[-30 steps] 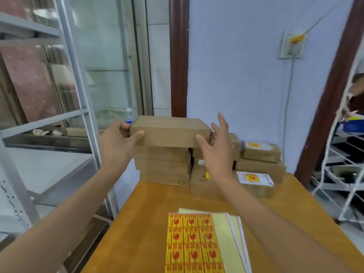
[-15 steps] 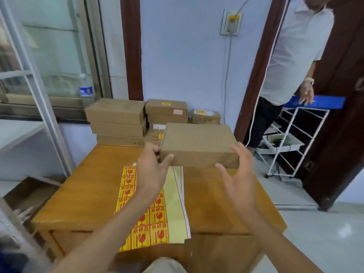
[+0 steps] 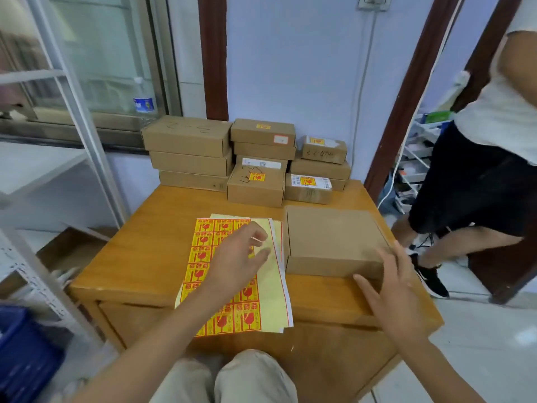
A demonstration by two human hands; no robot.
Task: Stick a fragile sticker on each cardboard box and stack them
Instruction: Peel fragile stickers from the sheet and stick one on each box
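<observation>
Brown cardboard is making up a plain box (image 3: 331,237) that is lying flat on the wooden worktop (image 3: 139,245), just in front of the right hand (image 3: 389,289). That hand is spreading its fingers wide and holding nothing; its fingertips are sitting right at the near corner of the box, but I cannot tell if they are touching it. No sticker is showing on top of this box.

To the left of the box, a sticker sheet (image 3: 220,318) of red and yellow stickers is lying on the worktop, with pale yellow backing showing on its right side. The left hand (image 3: 238,257) is hanging over the sheet with its fingers loosely bent, and it is gripping nothing that I can see.

Beyond both hands, more boxes are sitting in stacks (image 3: 255,161) at the far edge of the worktop, by the wall. Some of them are wearing stickers and labels. A bottle (image 3: 143,101) is standing past them on the left. Off to the right of the right hand, a person (image 3: 491,146) in a white top and dark shorts is standing by the door.
</observation>
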